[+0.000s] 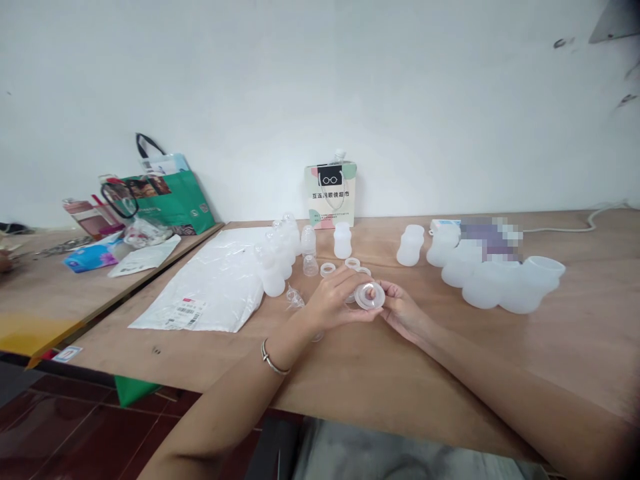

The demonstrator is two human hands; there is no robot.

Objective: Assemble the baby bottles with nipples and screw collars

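Nearest to us, a metal bracelet (273, 358) circles the left wrist above the near edge of the table (350, 387). Just beyond, we see the left hand (343, 297) curled around a clear round piece (370, 297), its open face turned toward us, while the right hand (404, 313) grips the right side of it; some of the fingers are hidden, and a fingertip shows inside the rim. We find the piece raised over the middle of the table.

Beside the left hand we notice a crinkled clear item (295, 297), too blurred to name, and behind the hands lie a few pale rings (327, 269). Left of these, a white mailing bag (200, 280) with a printed label lies flat, with a row of capped bottles (274, 277) along its right side. At right we see a cluster of frosted open bottles (483, 283). Farther back, two frosted bottles (343, 241) stand apart from each other, and a printed paper bag (330, 200) stands against the wall (320, 100).
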